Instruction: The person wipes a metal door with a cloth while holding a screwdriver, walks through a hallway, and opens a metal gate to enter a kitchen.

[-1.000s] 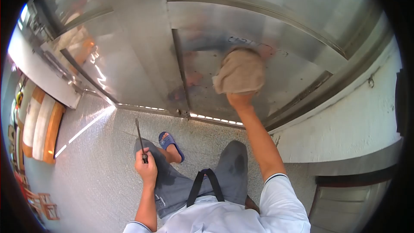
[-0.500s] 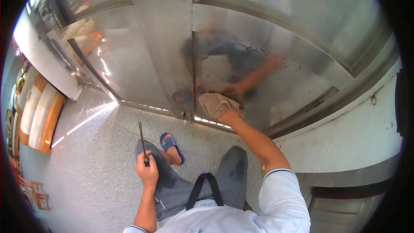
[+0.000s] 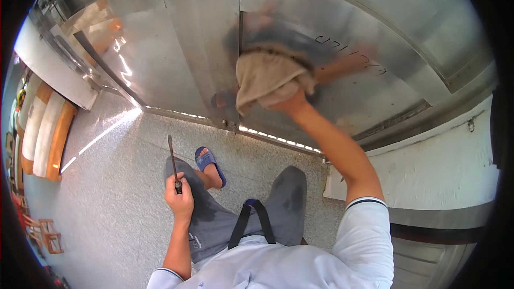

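A long thin screwdriver [image 3: 173,160] points up and away from my left hand [image 3: 179,197], whose fingers wrap round its dark handle above my left knee. My right hand [image 3: 292,103] grips a beige cloth [image 3: 270,77] and presses it on the shiny metal door [image 3: 332,85], close to the seam between the door's panels. The cloth hides most of my right fingers. Dark handwritten marks [image 3: 350,53] show on the metal to the right of the cloth.
A white wall [image 3: 439,166] curves along the right. Speckled floor [image 3: 118,198] lies below the door. My foot in a blue slipper [image 3: 211,167] rests near the door's bottom edge. A cushioned seat [image 3: 48,128] and a wooden chair [image 3: 48,235] stand at the left.
The cloth in my right hand moved left and down across the metal, then back up beside the seam. My left hand keeps hold of the screwdriver. The view has shifted slightly.
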Tool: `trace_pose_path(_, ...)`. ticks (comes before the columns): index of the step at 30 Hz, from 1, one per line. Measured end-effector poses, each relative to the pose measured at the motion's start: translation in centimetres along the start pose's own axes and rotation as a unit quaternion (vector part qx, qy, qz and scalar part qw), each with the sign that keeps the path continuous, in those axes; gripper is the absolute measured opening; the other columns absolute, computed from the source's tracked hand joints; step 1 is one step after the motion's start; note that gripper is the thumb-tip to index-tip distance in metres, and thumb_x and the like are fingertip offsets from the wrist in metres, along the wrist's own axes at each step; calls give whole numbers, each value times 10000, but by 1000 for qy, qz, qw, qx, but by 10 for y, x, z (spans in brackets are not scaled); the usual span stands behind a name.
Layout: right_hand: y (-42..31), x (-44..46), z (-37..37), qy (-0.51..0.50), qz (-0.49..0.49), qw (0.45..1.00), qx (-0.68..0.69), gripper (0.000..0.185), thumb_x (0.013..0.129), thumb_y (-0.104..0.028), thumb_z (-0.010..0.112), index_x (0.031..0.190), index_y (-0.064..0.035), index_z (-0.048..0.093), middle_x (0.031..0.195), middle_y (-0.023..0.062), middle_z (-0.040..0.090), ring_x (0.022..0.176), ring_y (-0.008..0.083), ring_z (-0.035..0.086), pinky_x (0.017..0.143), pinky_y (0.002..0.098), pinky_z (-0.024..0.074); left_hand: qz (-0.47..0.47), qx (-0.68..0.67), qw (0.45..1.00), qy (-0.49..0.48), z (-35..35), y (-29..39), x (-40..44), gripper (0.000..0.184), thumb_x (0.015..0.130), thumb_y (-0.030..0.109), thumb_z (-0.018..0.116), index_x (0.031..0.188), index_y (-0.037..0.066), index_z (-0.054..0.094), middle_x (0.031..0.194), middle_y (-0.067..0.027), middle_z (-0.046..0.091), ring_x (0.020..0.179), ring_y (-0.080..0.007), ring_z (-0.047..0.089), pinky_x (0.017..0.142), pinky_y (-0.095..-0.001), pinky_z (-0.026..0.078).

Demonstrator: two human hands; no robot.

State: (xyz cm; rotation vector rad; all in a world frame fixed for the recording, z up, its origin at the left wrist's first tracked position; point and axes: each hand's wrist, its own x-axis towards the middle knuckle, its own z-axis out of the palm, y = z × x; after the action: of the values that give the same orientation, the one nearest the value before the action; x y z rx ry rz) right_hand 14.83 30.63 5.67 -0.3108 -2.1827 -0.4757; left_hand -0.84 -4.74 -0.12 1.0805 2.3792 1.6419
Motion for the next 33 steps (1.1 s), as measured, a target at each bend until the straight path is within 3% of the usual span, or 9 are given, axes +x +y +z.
trace_pose_path(3,-24,-108,38,-286,92,950,89,379,758,-321,585,1091,-141,603,1128,100,580,1047,258,555,797,361,494,20,21,1000,1,-4,0,0,85,841,4,525,917,15,563,625,9,496,525,-47,447,482,-206,352)
trace_pose_path(7,-46,-172,60,-457,26,889,6,488,739,-421,596,1159,-173,564,1211,67,528,1143,238,497,893,394,452,-38,22,999,-4,-9,6,-4,114,796,-7,549,903,3,587,719,-80,580,575,-125,521,539,-261,414)
trace_pose_path(11,-24,-186,53,-409,49,908,76,533,761,-398,578,1227,-151,508,1239,89,511,1157,277,488,948,412,408,-17,24,1000,3,-8,6,-4,119,794,-8,553,907,3,587,724,-84,583,569,-129,527,536,-263,417)
trace_pose_path(13,1,-208,60,-317,271,885,207,487,783,-326,590,1197,-79,520,1198,126,536,1121,253,512,940,367,421,-45,2,999,1,-6,6,-3,125,798,-7,553,917,5,587,729,-81,584,589,-123,533,545,-261,418)
trace_pose_path(15,17,-96,-23,-310,41,942,120,514,781,-301,594,1236,-88,484,1219,129,518,1151,284,484,981,380,377,-39,7,999,-2,-5,4,-2,125,802,-4,551,922,4,587,731,-77,582,606,-119,534,558,-259,421)
trace_pose_path(22,63,-30,-125,-108,-10,966,-236,360,756,-328,612,1058,-134,638,1167,78,575,1161,246,489,979,455,359,5,-3,1000,-5,2,2,-1,95,850,5,522,938,15,559,641,6,504,512,-32,437,466,-187,339)
trace_pose_path(25,43,-59,-112,-108,68,964,-233,453,778,-352,592,1178,-140,574,1249,78,529,1212,247,446,1017,450,322,-23,5,1000,-9,0,4,-2,129,808,-8,546,931,-2,583,741,-69,580,634,-124,530,586,-253,422)
trace_pose_path(31,16,-240,-14,-303,200,931,45,607,803,-417,568,1314,-119,432,1335,84,447,1252,251,395,1045,383,302,-77,13,997,-4,-5,5,-3,116,813,-7,543,921,0,583,726,-43,563,596,-86,487,549,-229,398)
trace_pose_path(33,0,-189,-38,-382,259,884,75,599,802,-415,566,1306,-118,438,1341,87,437,1258,248,383,1047,367,295,-56,19,998,-3,-3,1,-2,114,814,-5,543,920,1,584,720,-37,559,592,-83,480,545,-226,395)
